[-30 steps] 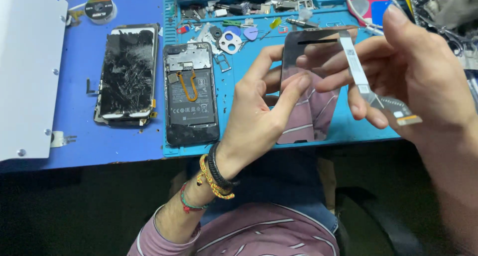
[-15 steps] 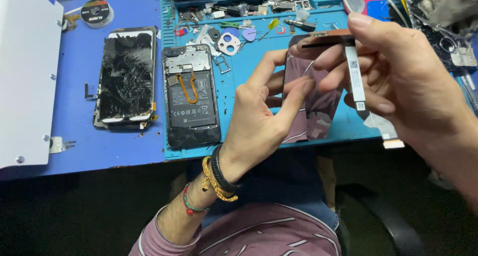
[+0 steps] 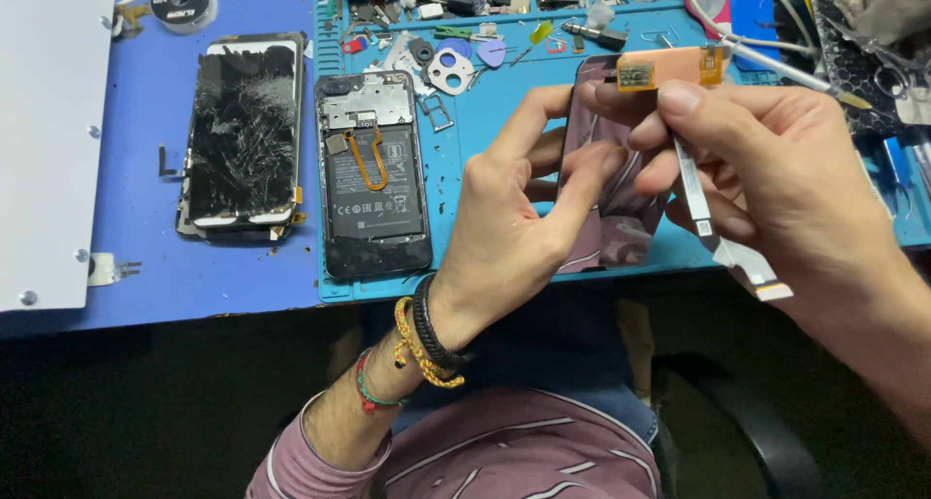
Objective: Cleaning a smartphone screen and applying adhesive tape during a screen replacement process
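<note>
Fingers of the left hand (image 3: pixel 504 227) and right hand (image 3: pixel 776 160) pinch a dark screen (image 3: pixel 611 218) between them, its ribbon cable (image 3: pixel 718 237) dangling under the right fingers.

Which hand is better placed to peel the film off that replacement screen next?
Probably the right hand: its fingertips pinch the top edge of the replacement screen by the orange flex tab, while the left hand braces the panel's side.

The replacement phone screen (image 3: pixel 613 193) is dark and glossy, held upright, with an orange flex cable (image 3: pixel 669 67) on top.
</note>
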